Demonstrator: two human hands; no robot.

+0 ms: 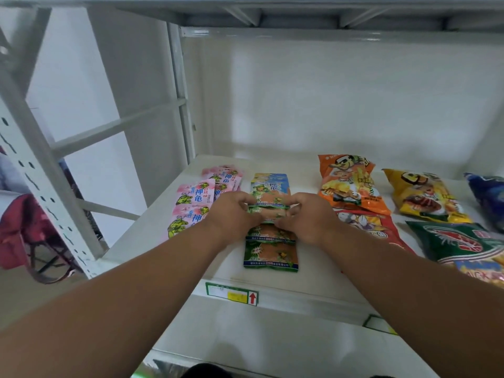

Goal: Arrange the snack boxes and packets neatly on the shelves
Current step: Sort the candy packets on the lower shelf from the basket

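A row of green-edged turtle packets (270, 255) lies overlapping down the middle of the white shelf (152, 230). My left hand (231, 214) and my right hand (308, 216) pinch the two sides of one green packet (268, 208) in the middle of that row. Pink turtle packets (195, 199) lie in an overlapping stack just left of my left hand. The packet farthest back (270, 184) shows blue and yellow print.
Orange (351, 184), yellow (425, 197), red (373, 225), green (463, 241) and blue (488, 197) snack bags lie on the right of the shelf. A white upright post (35, 165) stands left. A label with a red arrow (231, 293) marks the front edge.
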